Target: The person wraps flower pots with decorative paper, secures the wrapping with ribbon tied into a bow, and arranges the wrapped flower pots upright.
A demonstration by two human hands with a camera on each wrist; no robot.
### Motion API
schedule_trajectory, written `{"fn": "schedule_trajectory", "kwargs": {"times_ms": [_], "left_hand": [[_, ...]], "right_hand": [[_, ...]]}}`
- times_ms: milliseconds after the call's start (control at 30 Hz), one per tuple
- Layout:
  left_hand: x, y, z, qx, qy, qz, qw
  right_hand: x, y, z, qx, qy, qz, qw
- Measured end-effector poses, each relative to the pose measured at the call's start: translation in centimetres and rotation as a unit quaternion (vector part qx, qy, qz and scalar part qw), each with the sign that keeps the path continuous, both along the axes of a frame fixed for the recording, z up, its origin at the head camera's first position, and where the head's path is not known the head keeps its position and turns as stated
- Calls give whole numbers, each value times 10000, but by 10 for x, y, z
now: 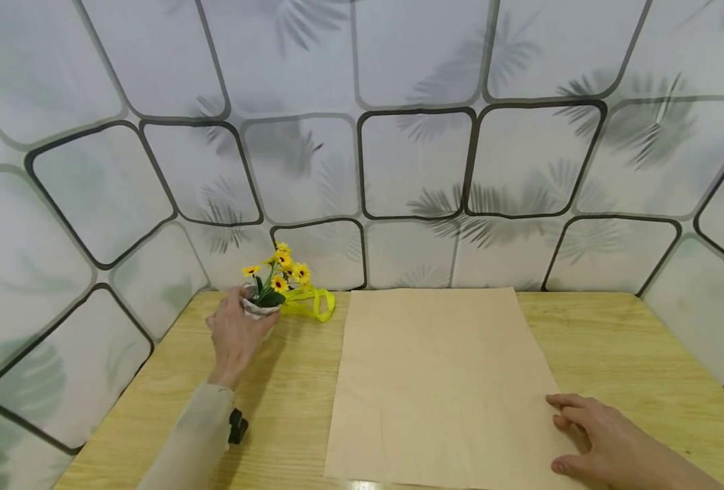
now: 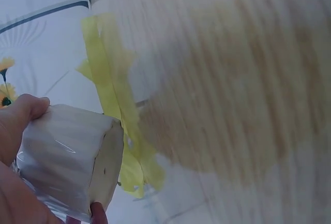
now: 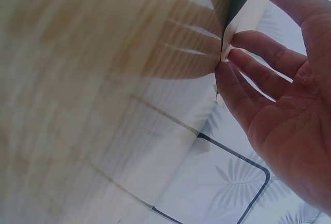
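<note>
A white pot (image 2: 64, 151) is gripped by the left hand (image 1: 237, 333), left of centre in the head view; its sides are wrapped by curled fingers, with the thumb placed on the right. At the lower left of the left wrist view, the pot's underside is exposed and a fingertip is set against its bottom rim. Yellow flowers (image 1: 284, 267) with dark centres and green leaves are carried in the pot, their heads raised above its rim. A bright yellow strip (image 1: 323, 306) is seen just to the right of the pot; whether the two are touching cannot be told.

A beige sheet (image 1: 435, 381) is spread over the wood-grained table (image 1: 294, 408), from its far edge down to the bottom of the frame. The sheet's right edge is touched by the right hand (image 1: 613, 435) at the lower right, the fingers lightly bent and the thumb held wide of them. The table is bordered by a pale backdrop (image 1: 417, 163), patterned with rounded squares and grey fronds. The left forearm is covered by a light sleeve (image 1: 187, 435), beside which a small black object (image 1: 237, 427) is seen
</note>
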State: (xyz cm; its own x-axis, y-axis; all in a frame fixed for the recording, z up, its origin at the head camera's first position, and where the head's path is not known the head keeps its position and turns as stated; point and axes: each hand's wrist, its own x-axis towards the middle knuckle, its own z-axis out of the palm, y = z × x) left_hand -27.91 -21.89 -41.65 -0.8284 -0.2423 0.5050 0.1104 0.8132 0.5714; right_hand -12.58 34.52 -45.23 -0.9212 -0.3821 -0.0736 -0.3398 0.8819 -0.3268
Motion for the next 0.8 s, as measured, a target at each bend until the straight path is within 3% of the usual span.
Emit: {"fn": "schedule_trajectory", "kwargs": {"times_ms": [233, 333, 500, 800], "left_hand": [[5, 7, 2, -31, 54, -157, 9999], [9, 11, 2, -67, 87, -249, 9996], [12, 20, 2, -175, 255, -410, 9987], [14, 39, 7, -229, 507, -726, 9958]], "right_hand": [[-3, -1, 4, -168, -522, -38, 9985], [-2, -1, 2, -186, -490, -40, 9986], [3, 0, -2, -55, 116, 144, 9998], [1, -1, 3, -86, -154, 9, 9998]]}}
